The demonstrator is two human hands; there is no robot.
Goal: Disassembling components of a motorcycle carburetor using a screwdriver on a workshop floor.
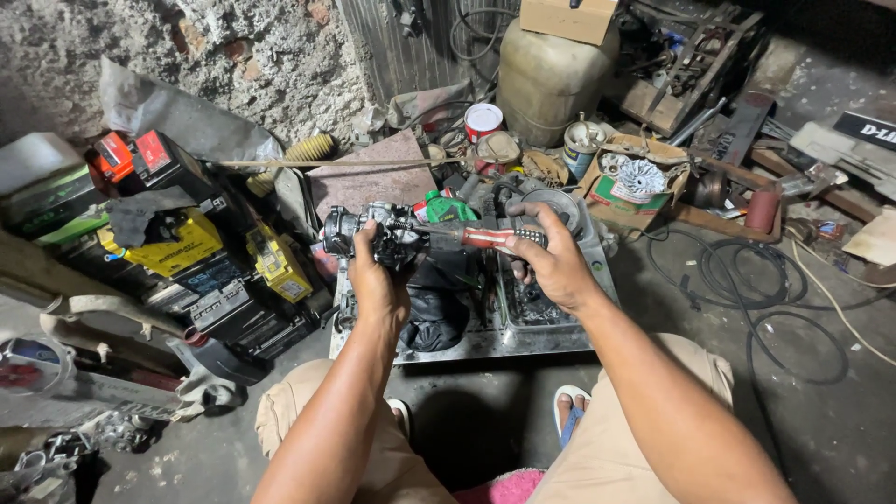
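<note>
My left hand (376, 280) grips a small dirty metal engine part, like a carburetor (369, 230), and holds it up above a metal tray (485, 343). My right hand (551, 261) is closed around the red and black handle of a screwdriver (487, 237). Its shaft points left and the tip meets the engine part. Both forearms reach forward from my knees in tan trousers.
Several old vehicle batteries (187, 247) are stacked at the left. A dark cloth and oily parts lie in the tray. Behind stand a large plastic jug (546, 75), tins, a cardboard box (635, 182) and scrap. Black cables (747, 280) coil on the floor at right.
</note>
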